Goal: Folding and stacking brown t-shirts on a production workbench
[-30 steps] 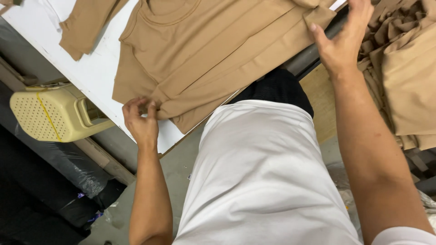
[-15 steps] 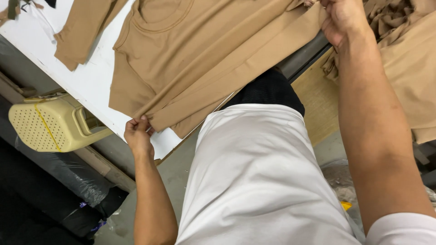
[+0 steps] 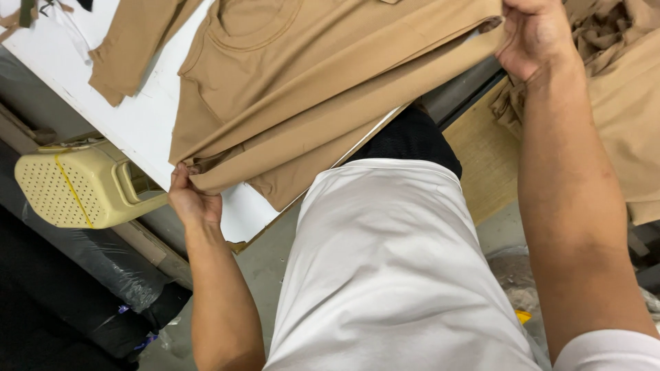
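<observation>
- A pale yellow plastic basket with tiny holes (image 3: 75,189) sits low beside the flat white table (image 3: 141,124).
- The left hand (image 3: 192,199) pinches the folded edge of the soft tan cotton shirt (image 3: 309,89) lying on the table.
- The right hand (image 3: 536,34) is closed on the shirt's other end.
- A crumpled pile of tan cloth (image 3: 619,69) lies just beside it.

Layout around the table

The folded shirt (image 3: 295,103) lies on the table (image 3: 144,124), its lower edge hanging past the table's near edge. Left hand (image 3: 194,203) grips the shirt at the table's near left edge; right hand (image 3: 536,38) holds it at the table's right end. A perforated basket (image 3: 75,189) sits below the table's left side, a garment pile (image 3: 619,103) right of the table
</observation>
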